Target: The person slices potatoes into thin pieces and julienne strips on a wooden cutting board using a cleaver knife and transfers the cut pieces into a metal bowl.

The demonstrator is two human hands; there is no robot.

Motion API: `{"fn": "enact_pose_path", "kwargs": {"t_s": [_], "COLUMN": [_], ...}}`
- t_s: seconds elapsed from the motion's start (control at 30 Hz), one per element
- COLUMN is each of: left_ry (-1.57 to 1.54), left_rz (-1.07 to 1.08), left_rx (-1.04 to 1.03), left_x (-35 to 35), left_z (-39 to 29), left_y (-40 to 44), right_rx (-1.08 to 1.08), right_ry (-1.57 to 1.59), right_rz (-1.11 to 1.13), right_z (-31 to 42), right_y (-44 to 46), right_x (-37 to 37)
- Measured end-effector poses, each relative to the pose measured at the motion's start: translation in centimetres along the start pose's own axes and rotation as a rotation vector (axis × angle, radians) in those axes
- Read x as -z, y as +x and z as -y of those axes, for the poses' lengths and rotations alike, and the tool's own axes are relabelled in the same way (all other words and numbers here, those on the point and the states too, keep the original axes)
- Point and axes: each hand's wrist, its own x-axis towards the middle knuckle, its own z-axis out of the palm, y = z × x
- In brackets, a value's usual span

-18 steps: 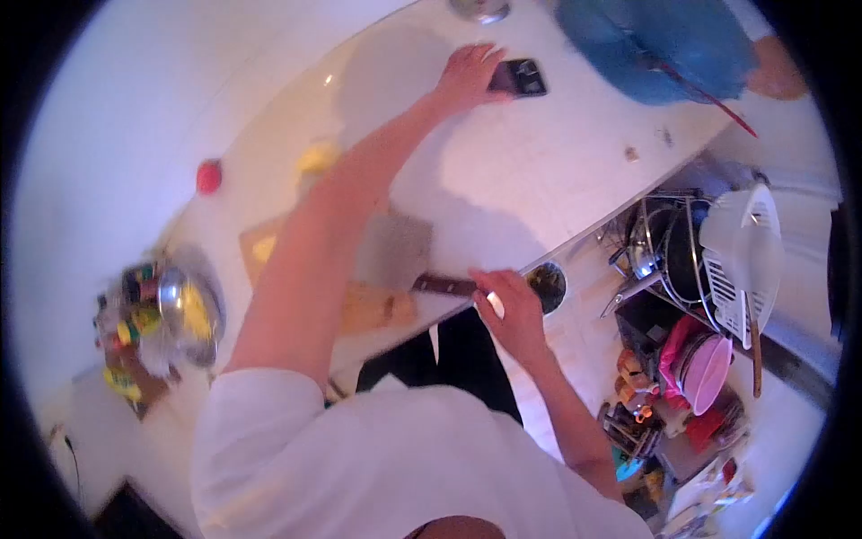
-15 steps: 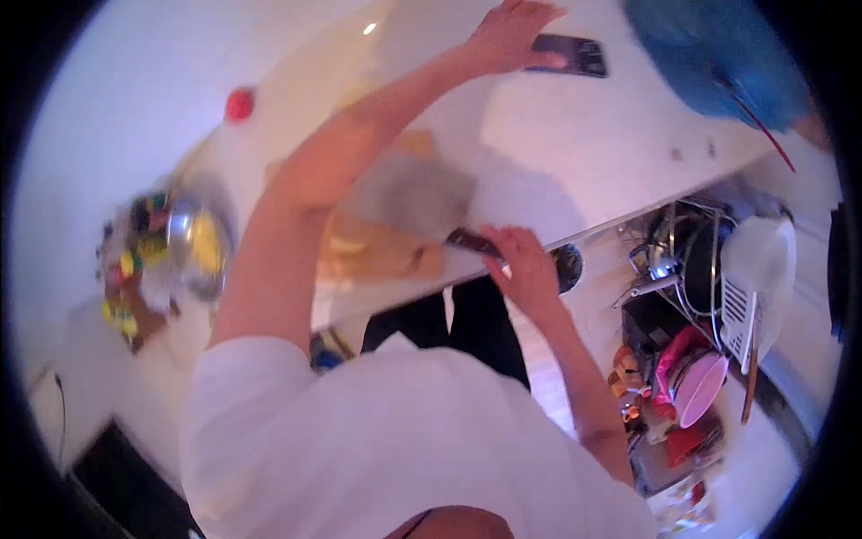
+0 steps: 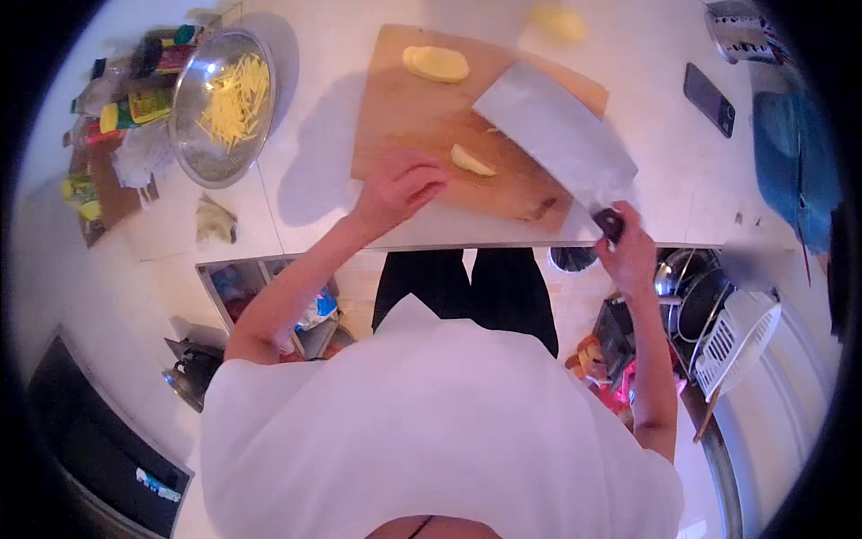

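My right hand (image 3: 628, 251) is wrapped round the dark handle of a broad cleaver (image 3: 557, 135). Its wide blade slants over the right part of a wooden cutting board (image 3: 386, 117). My left hand (image 3: 400, 190) is at the board's near left edge, fingers loosely bent and apart, with nothing visible in them. Just right of it lies a small cut piece of potato (image 3: 473, 160). Pale yellow potato slices (image 3: 436, 65) overlap near the board's far edge. Beyond the board is a blurred yellow potato (image 3: 557, 22).
A metal bowl (image 3: 187, 157) of potato strips (image 3: 235, 101) stands left, beside bottles and packets (image 3: 135, 110). A phone (image 3: 709, 99) lies to the right, near a blue bag-like item (image 3: 790, 171). Below the counter are an open drawer (image 3: 269, 269) and a rack with pans (image 3: 705, 287).
My left hand has left the phone and come back to the board's near left edge. The view has turned, and the cleaver, still in my right hand, now shows fully.
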Motion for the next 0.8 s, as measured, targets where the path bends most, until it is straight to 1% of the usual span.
{"fn": "enact_pose_path", "kwargs": {"t_s": [0.07,0.1,0.17,0.27,0.37,0.4,0.5,0.53,0.7,0.8], "left_ry": [0.007,0.014,0.025,0.003,0.041,0.067,0.143,0.161,0.219,0.205], "left_rz": [0.016,0.017,-0.039,-0.052,-0.090,-0.106,-0.159,-0.163,-0.196,-0.260], "left_rx": [-0.090,-0.139,-0.166,-0.157,-0.130,-0.123,-0.119,-0.118,-0.101,-0.124], "left_x": [-1.1,-1.6,-2.7,-4.4,-5.6,-6.0,-7.3,-7.5,-7.7,-8.0], "left_z": [1.2,1.7,1.6,1.4,1.3,1.4,1.9,2.0,1.9,2.0], "left_y": [-1.0,-1.1,-0.9,-1.0,-0.9,-0.9,-1.4,-1.5,-1.4,-1.1], "right_rx": [-0.106,0.152,-0.037,-0.214,-0.286,-0.143,0.028,0.036,0.093,0.091], "right_ry": [0.162,0.106,0.320,0.327,0.337,0.239,0.220,0.181,0.237,0.261], "right_rz": [-0.058,-0.235,-0.203,-0.138,0.123,0.126,0.204,0.261,0.300,0.307], "right_z": [1.6,1.5,3.6,6.7,7.6,7.5,7.6,7.8,7.3,7.1], "right_y": [-2.7,-4.4,-7.7,-6.8,-3.8,-2.8,-1.4,-0.9,0.3,0.4], "right_x": [1.5,1.2,2.1,3.8,4.1,3.6,2.7,2.8,2.2,2.1]}}
